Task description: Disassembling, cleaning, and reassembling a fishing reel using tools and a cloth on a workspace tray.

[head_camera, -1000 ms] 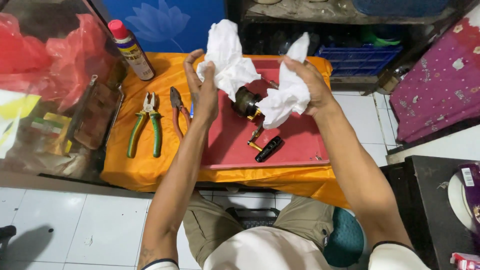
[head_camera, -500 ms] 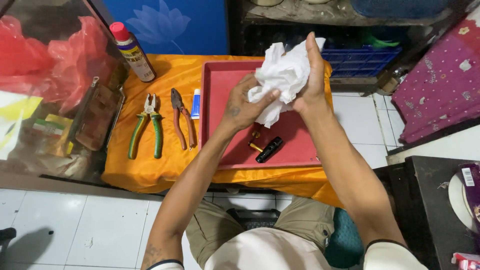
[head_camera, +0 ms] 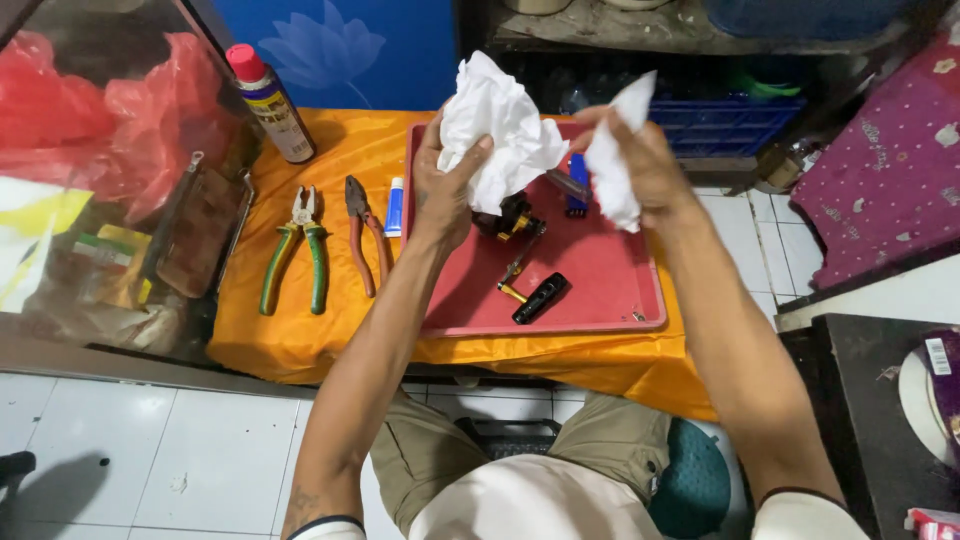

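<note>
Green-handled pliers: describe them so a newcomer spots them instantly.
Start at the orange cloth covering the low table, left of the red tray. Two pliers lie side by side there; the green-handled pliers are the left pair, nearer the spray can, while the neighbour has reddish-brown handles.

I see bright, even overhead light; white tissue (head_camera: 498, 125) in my left hand (head_camera: 445, 185) nearly blown out. Soft shadows under tray (head_camera: 600, 290). Edges bend slightly, hands sharp.

To your left on the orange-draped surface (head_camera: 330, 330): green-handled pliers (head_camera: 295, 250), red-handled pliers (head_camera: 365, 235), a small blue tube (head_camera: 395, 207), and a red-capped spray can (head_camera: 268, 102) standing behind.
</note>
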